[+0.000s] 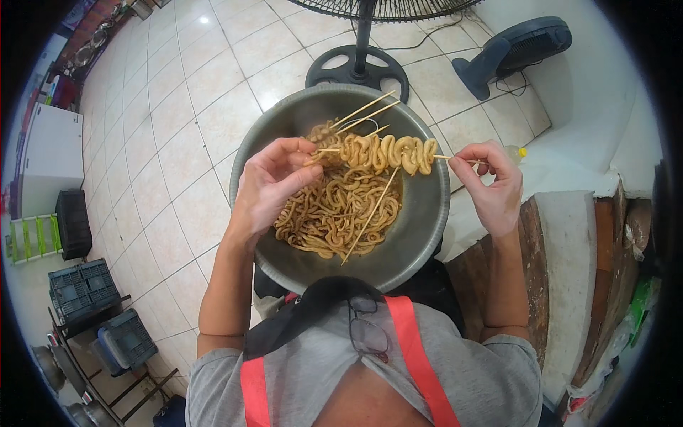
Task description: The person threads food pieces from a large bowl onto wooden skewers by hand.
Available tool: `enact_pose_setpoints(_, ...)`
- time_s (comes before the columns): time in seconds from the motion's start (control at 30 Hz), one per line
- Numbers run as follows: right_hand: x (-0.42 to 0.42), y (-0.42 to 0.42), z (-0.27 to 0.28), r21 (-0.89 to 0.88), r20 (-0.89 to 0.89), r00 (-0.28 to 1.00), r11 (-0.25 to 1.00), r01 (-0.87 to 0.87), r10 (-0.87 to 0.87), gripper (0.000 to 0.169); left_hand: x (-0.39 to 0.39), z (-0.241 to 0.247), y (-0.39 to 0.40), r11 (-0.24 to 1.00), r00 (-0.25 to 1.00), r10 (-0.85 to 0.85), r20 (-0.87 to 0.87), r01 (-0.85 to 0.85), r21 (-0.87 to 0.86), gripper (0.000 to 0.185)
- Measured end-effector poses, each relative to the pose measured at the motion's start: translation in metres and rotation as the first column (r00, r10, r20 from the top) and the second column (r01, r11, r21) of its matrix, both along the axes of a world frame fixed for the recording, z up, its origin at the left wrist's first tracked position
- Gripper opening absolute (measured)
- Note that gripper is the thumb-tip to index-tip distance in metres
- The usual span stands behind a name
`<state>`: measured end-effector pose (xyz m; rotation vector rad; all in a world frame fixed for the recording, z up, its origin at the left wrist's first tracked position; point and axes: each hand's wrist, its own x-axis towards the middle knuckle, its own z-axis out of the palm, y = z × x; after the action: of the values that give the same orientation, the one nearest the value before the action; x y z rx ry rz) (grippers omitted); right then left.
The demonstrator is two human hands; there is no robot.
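My right hand [493, 187] pinches the bare end of a thin wooden skewer [442, 157] between thumb and fingers. Along it, pale brown strips that look like intestine [392, 152] are threaded in tight folds. At the skewer's other end, the curled fingertips of my left hand [272, 179] close around the tip area, partly hiding what they hold. Beneath lies a heap of loose, sauced strips [341, 224] in a large grey metal basin [244, 160]. One bare stick [371, 216] slants across the heap. Other loaded skewers [325, 133] rest at the basin's far side, their sticks pointing up right.
Beyond the basin stands a pedestal fan [363, 48], with another dark fan unit [512, 53] by the wall. Plastic crates [85, 288] and a metal rack [144, 397] are at left. Wooden boards [528, 267] lie on my right, near a yellow-capped bottle [515, 154].
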<state>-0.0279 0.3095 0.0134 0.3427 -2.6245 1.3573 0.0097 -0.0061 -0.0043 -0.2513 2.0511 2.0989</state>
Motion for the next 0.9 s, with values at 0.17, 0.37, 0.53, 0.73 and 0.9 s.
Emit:
enact_pose_setpoints(0.17,0.001,-0.001,0.002,0.024,-0.057,0.998,1.000,0.008,-0.007,0.008,0.002,-0.002,-0.001,0.999,1.000,-0.007,0.017,0.006,0.044,0.023)
enact_pose_setpoints(0.37,0.002,-0.001,0.003,0.048,-0.079,0.997,0.999,-0.021,0.024,0.009,0.001,-0.005,0.001,0.995,0.994,0.099,-0.039,-0.099,-0.004,0.017)
enact_pose_setpoints(0.53,0.003,-0.003,0.005,0.105,-0.114,0.993,0.994,-0.016,0.028,0.010,0.001,-0.005,0.003,0.989,0.989,0.144,-0.043,-0.143,0.020,0.017)
enact_pose_setpoints(0.73,0.003,-0.005,0.001,0.073,-0.130,0.991,0.997,0.002,0.007,0.011,0.002,-0.005,0.006,0.990,0.989,0.141,-0.050,-0.139,0.041,0.019)
enact_pose_setpoints(0.9,0.002,-0.006,0.005,0.093,-0.173,0.985,0.996,0.007,0.009,0.011,0.002,-0.001,0.008,0.983,0.985,0.174,-0.007,-0.173,0.059,0.022)
